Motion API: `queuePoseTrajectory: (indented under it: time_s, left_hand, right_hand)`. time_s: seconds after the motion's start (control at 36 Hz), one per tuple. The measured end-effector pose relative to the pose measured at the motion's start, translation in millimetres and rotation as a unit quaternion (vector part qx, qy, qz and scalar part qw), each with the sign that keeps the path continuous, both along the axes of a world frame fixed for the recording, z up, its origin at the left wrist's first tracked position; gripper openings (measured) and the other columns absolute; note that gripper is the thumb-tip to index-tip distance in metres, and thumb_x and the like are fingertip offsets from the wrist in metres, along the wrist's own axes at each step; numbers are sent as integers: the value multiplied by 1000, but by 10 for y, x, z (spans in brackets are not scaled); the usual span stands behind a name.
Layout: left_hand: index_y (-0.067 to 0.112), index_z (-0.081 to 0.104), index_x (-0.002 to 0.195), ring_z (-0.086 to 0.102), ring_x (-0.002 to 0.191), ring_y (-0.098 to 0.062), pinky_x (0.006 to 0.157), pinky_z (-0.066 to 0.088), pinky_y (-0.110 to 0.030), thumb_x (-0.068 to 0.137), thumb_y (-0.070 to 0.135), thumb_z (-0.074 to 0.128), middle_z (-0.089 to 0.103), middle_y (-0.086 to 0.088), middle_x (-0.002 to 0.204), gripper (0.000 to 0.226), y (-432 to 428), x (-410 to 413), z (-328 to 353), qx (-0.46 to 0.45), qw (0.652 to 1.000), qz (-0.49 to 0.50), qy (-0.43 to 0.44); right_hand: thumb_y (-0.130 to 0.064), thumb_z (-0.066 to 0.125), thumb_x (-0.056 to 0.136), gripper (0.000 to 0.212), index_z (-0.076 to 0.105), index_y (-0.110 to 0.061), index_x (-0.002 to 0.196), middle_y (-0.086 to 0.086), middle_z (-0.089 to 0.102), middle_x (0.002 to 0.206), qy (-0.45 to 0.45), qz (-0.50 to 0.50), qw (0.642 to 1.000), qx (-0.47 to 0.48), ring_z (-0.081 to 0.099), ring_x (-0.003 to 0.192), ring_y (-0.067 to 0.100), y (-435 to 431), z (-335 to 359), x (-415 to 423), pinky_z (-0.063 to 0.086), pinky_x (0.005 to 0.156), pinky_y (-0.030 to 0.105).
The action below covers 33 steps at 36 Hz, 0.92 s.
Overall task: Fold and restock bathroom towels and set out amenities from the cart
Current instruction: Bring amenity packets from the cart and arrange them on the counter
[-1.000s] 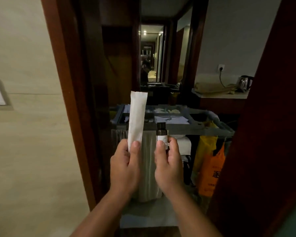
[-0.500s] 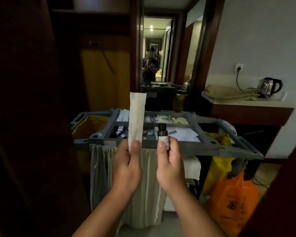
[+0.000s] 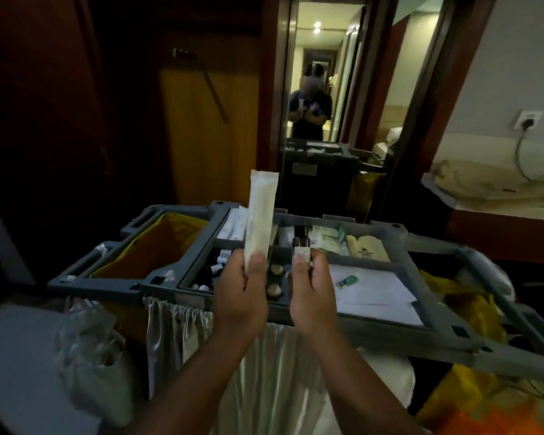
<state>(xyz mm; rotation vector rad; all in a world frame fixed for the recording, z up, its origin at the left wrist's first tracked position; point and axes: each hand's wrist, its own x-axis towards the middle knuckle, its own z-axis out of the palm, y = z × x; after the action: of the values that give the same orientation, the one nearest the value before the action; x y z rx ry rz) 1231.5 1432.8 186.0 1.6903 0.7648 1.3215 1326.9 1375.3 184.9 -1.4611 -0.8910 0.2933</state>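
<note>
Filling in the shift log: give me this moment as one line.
left hand: holds white packet upright | right hand: holds dark bottle | position: both above cart top tray

Hotel guest room, entry area. Evidence: grey housekeeping cart [image 3: 390, 331] with a divided top tray holding miniature bottles [image 3: 215, 265] and wrapped amenity packs [image 3: 327, 240], plus a yellow bag [image 3: 157, 249] in its left frame. Dark wood panelling [image 3: 44, 120], tall mirror [image 3: 321, 42] ahead, wall socket [image 3: 528, 119] above a counter [image 3: 490, 212] with folded cloth [image 3: 471, 180].
</note>
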Motion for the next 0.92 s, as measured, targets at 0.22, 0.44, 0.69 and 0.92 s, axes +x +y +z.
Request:
queuePoseTrajectory:
  time_s: [0.22, 0.44, 0.69, 0.92]
  left_hand:
    - [21, 57, 91, 52, 53, -8, 49, 48, -40, 107, 45, 47, 53, 6, 65, 30, 855, 571, -272, -32, 995, 83, 41]
    - [17, 54, 87, 51, 55, -12, 54, 47, -46, 108, 34, 46, 51, -3, 67, 28, 1538, 708, -684, -87, 980, 126, 125]
    - [15, 57, 97, 57, 72, -19, 57, 40, -34, 109, 37, 39, 59, -4, 81, 31, 2312, 884, -1296, -158, 960, 117, 201]
    - [17, 60, 100, 59, 72, -12, 56, 39, -26, 110, 34, 40, 62, 3, 82, 28, 2610, 977, -1485, -190, 955, 110, 200]
  right_hand:
    - [-36, 43, 109, 14, 48, -24, 102, -2, 57, 80, 15, 71, 994, -82, 55, 63, -2, 941, -203, 714, 44, 62, 22]
    - [-40, 46, 108, 24, 53, -18, 99, 2, 60, 90, -32, 80, 975, -204, 59, 79, 16, 1740, -711, 1051, 40, 61, 23]
    - [-48, 45, 101, 28, 63, -27, 105, 2, 57, 114, -264, 38, 874, -407, 52, 114, 27, 2596, -1232, 1225, 40, 94, 45]
    - [-32, 55, 97, 11, 66, -33, 98, 0, 63, 122, -404, 106, 738, -530, 46, 119, 25, 3018, -1362, 1220, 27, 95, 43]
